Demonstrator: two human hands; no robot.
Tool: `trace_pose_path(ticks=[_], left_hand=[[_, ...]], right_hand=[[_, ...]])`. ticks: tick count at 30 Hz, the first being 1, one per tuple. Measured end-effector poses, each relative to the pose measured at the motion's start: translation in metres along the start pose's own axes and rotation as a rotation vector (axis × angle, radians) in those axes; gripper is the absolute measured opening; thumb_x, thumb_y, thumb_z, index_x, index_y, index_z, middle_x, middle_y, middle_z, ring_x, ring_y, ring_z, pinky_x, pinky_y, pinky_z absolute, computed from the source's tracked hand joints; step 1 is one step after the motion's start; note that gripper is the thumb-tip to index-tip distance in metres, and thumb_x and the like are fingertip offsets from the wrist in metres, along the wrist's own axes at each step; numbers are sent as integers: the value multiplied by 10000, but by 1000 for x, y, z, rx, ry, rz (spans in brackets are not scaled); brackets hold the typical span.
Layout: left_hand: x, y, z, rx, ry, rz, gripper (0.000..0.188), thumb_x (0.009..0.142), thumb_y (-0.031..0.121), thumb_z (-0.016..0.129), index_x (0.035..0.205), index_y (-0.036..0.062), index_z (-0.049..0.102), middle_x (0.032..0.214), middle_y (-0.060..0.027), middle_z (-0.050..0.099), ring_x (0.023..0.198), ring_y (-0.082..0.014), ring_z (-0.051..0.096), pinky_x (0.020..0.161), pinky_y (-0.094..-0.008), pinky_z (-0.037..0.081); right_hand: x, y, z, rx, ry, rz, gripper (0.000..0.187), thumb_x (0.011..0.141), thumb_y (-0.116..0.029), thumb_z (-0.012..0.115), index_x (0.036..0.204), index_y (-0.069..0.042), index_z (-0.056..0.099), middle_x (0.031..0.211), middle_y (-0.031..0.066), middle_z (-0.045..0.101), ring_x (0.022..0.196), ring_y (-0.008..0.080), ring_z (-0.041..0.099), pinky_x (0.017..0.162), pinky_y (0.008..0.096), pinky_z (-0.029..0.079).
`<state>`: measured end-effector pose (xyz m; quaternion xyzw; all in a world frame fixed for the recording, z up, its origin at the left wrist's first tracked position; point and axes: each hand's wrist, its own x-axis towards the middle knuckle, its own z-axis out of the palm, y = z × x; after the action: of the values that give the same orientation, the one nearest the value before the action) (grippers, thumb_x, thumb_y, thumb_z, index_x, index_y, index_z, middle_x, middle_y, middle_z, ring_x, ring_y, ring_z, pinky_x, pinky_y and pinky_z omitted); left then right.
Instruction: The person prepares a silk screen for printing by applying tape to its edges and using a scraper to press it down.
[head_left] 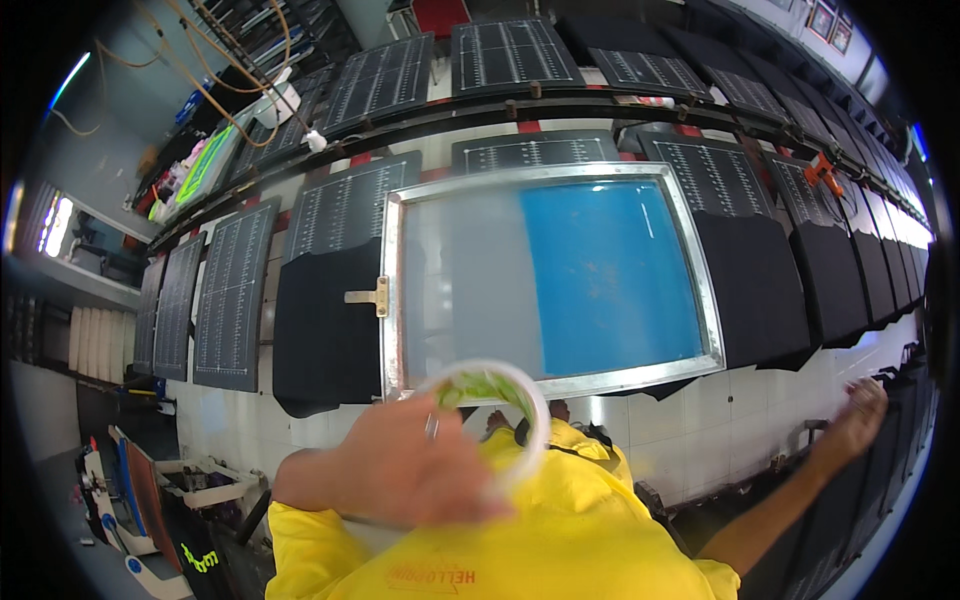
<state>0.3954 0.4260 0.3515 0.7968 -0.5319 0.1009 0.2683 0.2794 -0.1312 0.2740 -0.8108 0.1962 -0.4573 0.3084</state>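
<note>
Left hand: the left hand (415, 465) is raised close under the camera, blurred, fingers wrapped round a white round container (490, 415)
Container: held tilted in front of the person's chest, its open mouth shows green-yellow paste inside; its rim overlaps the near edge of the screen frame (392, 300) in this view
Right hand: the right hand (857, 415) is stretched far out to the person's right, fingers spread and loose, holding nothing, just beside the edge of a black garment (850, 275)
Screen: metal-framed printing screen lies flat over a black shirt (325, 330), mesh part grey, part blue (605, 275)
Surroundings: rows of black garments with white grid prints (232, 295) on long tables; person's yellow shirt (520, 540) fills the lower edge
Contact: cannot tell whether the right fingertips touch the cloth
</note>
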Motion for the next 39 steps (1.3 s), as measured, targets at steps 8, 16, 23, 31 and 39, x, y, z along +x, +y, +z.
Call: trace_pose_path(ticks=[8,16,23,31,39], left_hand=[[33,38,-67,114,348,618,80,751,94,653,710,83,585,541,34,536,489,-89,502,467,-228,371],[28,35,-67,177,420,628,86,684,97,640,710,85,559,489,31,482,455,-94,476,429,-242,358],[16,34,-66,156,466,600,73,708,132,662,729,124,593,475,62,472,457,-94,488,442,-245,376],[-25,16,-38,-219,476,114,224,790,249,815,822,99,651,690,18,628,578,-132,602,544,-297,491],[-117,-123,19,-456,907,-857,336,971,319,680,989,-10,616,862,-21,622,779,-87,572,702,-263,474]], right_hand=[[4,-36,-100,-64,123,-106,238,1089,-195,480,1099,0,615,1028,73,616,965,149,605,921,313,513],[-3,-33,-108,-73,124,-77,231,1084,-187,484,1112,0,616,1055,78,615,983,156,604,934,315,506],[-8,-34,-110,-74,134,-68,227,1080,-180,487,1124,1,616,1078,84,614,999,162,602,945,317,499],[-12,-39,-107,-70,150,-71,223,1075,-172,491,1137,2,617,1104,89,613,1017,169,601,958,320,491],[-21,-49,-119,-79,187,-51,221,1071,-164,495,1150,3,617,1131,95,612,1035,176,600,971,322,484]])
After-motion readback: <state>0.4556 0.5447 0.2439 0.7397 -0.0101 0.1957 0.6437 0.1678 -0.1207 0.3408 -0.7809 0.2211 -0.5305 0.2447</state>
